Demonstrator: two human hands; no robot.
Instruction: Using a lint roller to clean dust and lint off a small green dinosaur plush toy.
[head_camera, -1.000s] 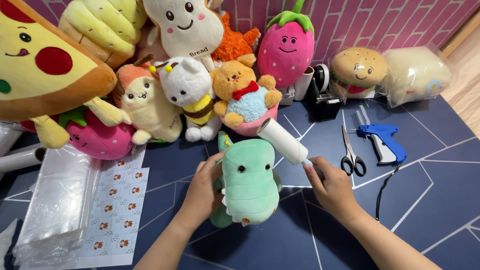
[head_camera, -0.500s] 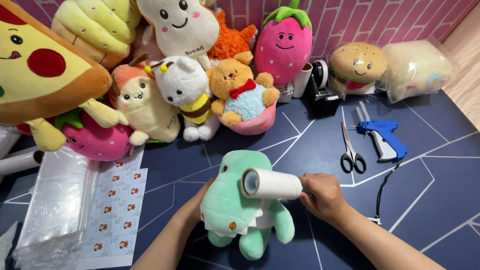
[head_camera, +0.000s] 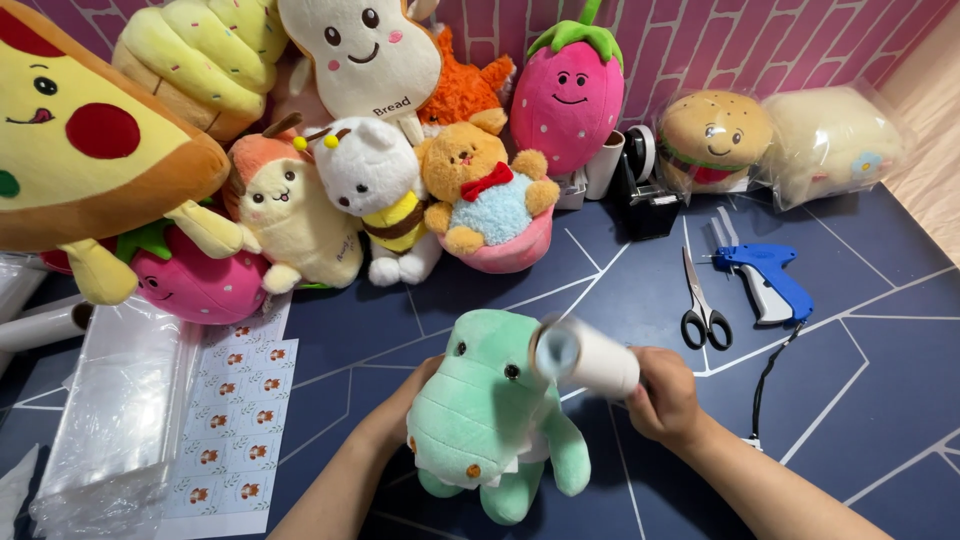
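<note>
Right hand (head_camera: 665, 395) is clamped around the handle end of a white lint roller (head_camera: 585, 357), its round end pressed against the green dinosaur plush (head_camera: 490, 410). Left hand (head_camera: 405, 398) is tucked behind the plush's left flank, fingers hidden, so I cannot tell how tightly it grips. The plush sits upright near the front edge of the dark blue table (head_camera: 880, 330). Off to the right lie black-handled scissors (head_camera: 704, 312) and, just beside them, a blue tagging gun (head_camera: 768, 280). On the left, a sticker sheet (head_camera: 235, 410) next to clear plastic bags (head_camera: 115, 420).
</note>
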